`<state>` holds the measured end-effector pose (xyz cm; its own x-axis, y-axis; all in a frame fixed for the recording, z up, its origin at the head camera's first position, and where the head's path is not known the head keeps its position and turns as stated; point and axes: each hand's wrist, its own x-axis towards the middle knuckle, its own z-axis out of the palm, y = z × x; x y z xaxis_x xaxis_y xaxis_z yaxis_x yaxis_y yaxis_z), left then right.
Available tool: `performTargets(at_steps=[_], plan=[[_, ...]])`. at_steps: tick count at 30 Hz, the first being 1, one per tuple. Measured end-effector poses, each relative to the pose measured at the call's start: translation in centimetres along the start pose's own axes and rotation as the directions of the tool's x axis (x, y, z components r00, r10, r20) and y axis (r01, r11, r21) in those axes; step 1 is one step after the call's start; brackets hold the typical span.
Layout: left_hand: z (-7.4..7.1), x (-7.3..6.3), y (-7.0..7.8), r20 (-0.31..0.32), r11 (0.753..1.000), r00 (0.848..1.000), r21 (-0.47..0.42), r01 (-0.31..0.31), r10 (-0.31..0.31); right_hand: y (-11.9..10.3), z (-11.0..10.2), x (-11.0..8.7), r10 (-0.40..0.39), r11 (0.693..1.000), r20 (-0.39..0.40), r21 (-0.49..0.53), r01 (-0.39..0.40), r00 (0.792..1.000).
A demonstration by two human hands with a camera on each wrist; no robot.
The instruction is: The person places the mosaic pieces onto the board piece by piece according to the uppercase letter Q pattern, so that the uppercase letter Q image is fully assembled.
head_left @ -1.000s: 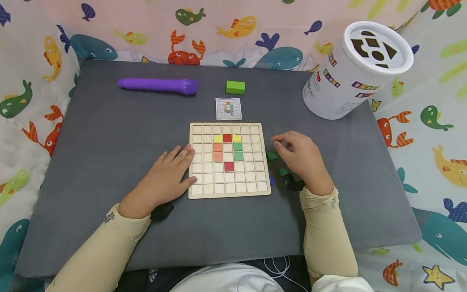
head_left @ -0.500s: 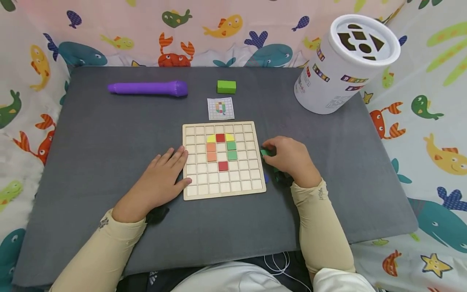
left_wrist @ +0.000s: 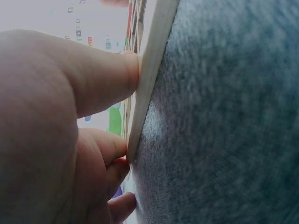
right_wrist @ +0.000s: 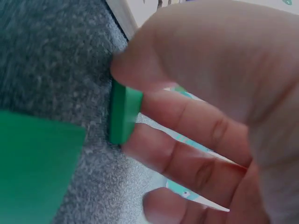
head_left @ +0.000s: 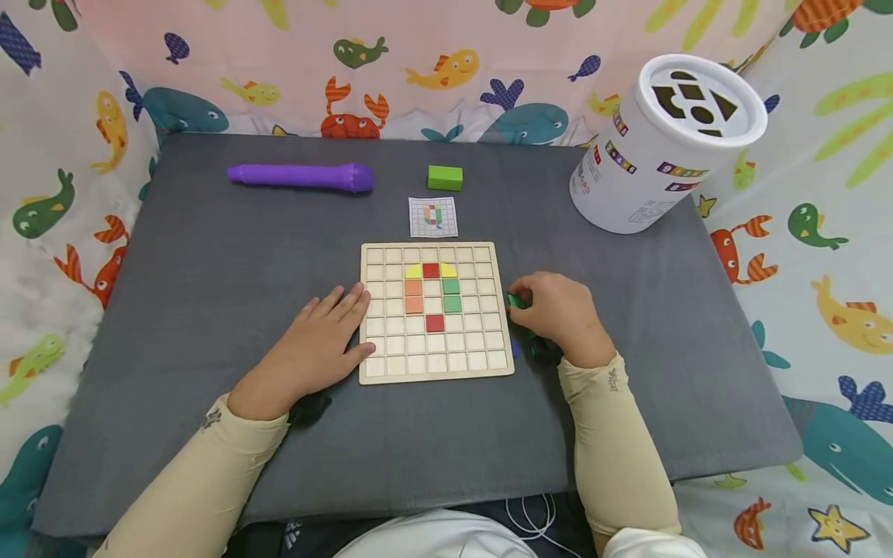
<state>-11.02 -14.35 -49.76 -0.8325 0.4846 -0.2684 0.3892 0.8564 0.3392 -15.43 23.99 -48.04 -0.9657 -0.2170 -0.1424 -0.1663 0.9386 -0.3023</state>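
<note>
A pale wooden grid board [head_left: 394, 365] lies on the grey table, with red, yellow, orange and green tiles set in its upper middle. My left hand [head_left: 307, 345] rests flat at the board's left side, fingers spread and thumb on its edge, as the left wrist view shows. To the right of the board, my right hand [head_left: 558, 316] pinches a small green block [right_wrist: 122, 114] between thumb and fingers, low over the table. Another green block [right_wrist: 35, 163] lies nearer the wrist. A blue block [head_left: 515, 348] peeks out beside the board's right edge, and my right hand partly hides other pieces.
Above the board lie a small printed pattern card [head_left: 433, 217] and a bright green block [head_left: 445, 177]. A purple stick-shaped device [head_left: 300, 177] is at the back left. A large white tub [head_left: 628, 186] with shaped holes in its lid stands at the back right.
My right hand has come down and in towards the board's right side, and its thumb and fingers have closed on the green block. My left hand stays at the board.
</note>
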Motion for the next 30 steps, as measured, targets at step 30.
performTargets(at_steps=[30], plan=[[-0.6, -0.3, -0.1, 0.019, 1.0, 1.0, 0.025, 0.012, -0.013, -11.4, 3.1, 0.8, -0.626, 0.779, 0.025, -0.034, 0.626, 0.78]])
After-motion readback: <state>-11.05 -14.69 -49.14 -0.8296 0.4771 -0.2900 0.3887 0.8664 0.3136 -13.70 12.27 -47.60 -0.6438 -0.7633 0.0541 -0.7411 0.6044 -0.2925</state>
